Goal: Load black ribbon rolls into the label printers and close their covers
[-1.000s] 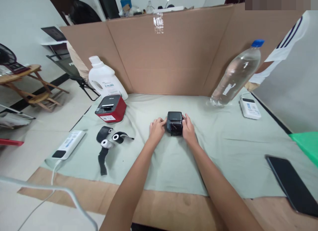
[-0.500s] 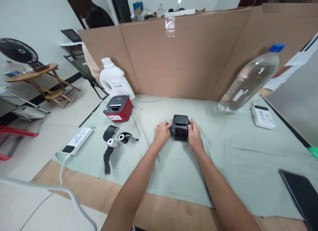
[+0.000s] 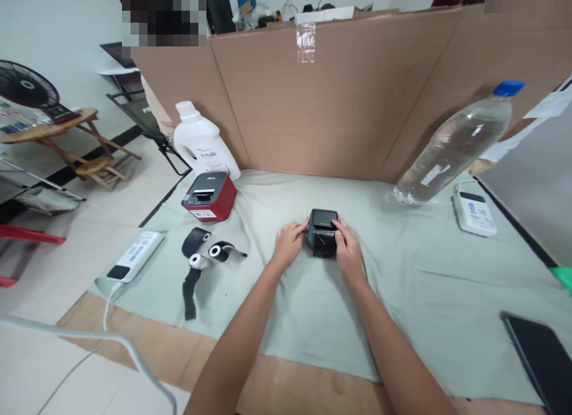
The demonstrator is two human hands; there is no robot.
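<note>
- Head view: black device (image 3: 324,231) sits on pale green cloth (image 3: 322,320), right of the red box (image 3: 213,198)
- Left hand (image 3: 288,242) and right hand (image 3: 349,249) clasp it between them
- Black rolls (image 3: 193,242) lie just in front of the red box

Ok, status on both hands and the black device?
Left hand: touching device's left side. Right hand: on its right side and top edge. Black device: upright on green cloth. Nothing visible between hands and device.
</note>
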